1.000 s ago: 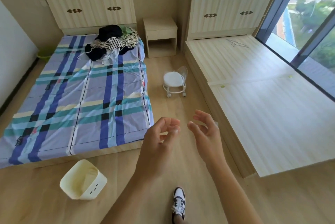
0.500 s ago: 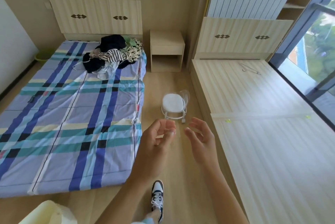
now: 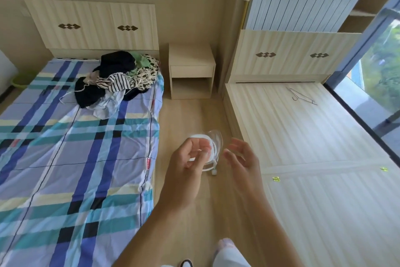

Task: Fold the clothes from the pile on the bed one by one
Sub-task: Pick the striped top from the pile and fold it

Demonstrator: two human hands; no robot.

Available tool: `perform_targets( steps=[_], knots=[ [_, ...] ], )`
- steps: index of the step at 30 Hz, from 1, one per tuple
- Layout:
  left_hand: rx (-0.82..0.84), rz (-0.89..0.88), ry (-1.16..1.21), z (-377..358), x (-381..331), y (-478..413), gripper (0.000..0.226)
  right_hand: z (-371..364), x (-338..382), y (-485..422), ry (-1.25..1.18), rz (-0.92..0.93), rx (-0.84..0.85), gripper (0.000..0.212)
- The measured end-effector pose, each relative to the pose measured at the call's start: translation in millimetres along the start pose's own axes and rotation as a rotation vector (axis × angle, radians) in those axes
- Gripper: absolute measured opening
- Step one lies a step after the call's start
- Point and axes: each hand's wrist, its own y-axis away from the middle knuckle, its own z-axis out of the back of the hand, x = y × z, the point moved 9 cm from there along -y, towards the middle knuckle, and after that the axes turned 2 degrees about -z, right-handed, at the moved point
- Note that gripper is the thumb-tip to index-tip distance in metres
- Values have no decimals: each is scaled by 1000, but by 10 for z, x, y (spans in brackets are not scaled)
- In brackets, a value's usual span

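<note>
Left hand and right hand hover beside the bed, palms facing, fingers loosely curled, empty. The clothes pile lies at the bed's head.

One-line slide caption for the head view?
Empty left hand and right hand over the floor; clothes pile waits on the plaid bed, white stool ahead.

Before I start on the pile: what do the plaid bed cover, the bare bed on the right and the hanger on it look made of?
Plaid bed cover: thin woven cloth, probably cotton, matte; it creases and wrinkles.
Bare bed: pale wood-grain board, likely laminate, smooth with faint sheen.
Hanger: thin bent wire, apparently metal; too small to confirm.
</note>
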Motion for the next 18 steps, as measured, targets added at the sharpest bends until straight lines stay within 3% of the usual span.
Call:
perform_targets(
  steps=[13,18],
  knots=[
    [-433,50,-48,501,320,-2092,38,-1428,101,-2675,-11,8,419,26],
    [-615,105,-50,890,370,-2425,28,-2168,207,-3219,-7,0,555,44]
  ],
)
